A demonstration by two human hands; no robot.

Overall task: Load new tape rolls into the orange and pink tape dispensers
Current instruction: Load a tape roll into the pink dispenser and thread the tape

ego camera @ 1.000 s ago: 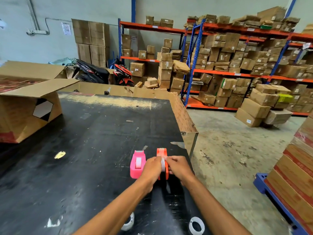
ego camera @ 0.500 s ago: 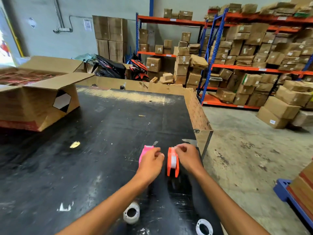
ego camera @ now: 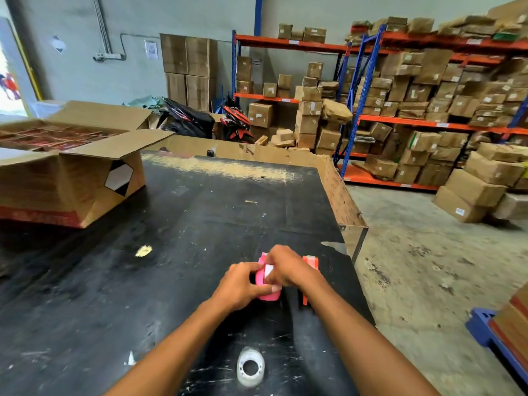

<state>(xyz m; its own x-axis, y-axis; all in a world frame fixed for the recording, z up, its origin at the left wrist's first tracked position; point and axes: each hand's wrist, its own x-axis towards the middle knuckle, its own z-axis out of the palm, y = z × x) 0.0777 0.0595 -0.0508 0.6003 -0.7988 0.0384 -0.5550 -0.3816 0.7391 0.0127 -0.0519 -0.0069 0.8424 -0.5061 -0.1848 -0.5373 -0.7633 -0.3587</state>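
Note:
The pink tape dispenser (ego camera: 267, 287) stands on the black table (ego camera: 171, 252) near its right edge, a white tape strip showing on its top. My left hand (ego camera: 237, 284) grips its left side and my right hand (ego camera: 285, 267) closes over its top and right side. The orange tape dispenser (ego camera: 311, 262) stands just to the right, partly hidden behind my right wrist, with no hand on it. A clear tape roll (ego camera: 250, 366) lies flat on the table between my forearms.
A large open cardboard box (ego camera: 74, 178) sits at the table's left. A cardboard wall (ego camera: 337, 192) lines the table's far and right sides. Beyond the right edge is concrete floor, shelving with boxes, and a blue pallet (ego camera: 491, 335).
Both hands left the orange dispenser and moved left onto the pink one. The orange dispenser now stands alone at the right. The view shifted, and the second roll is hidden.

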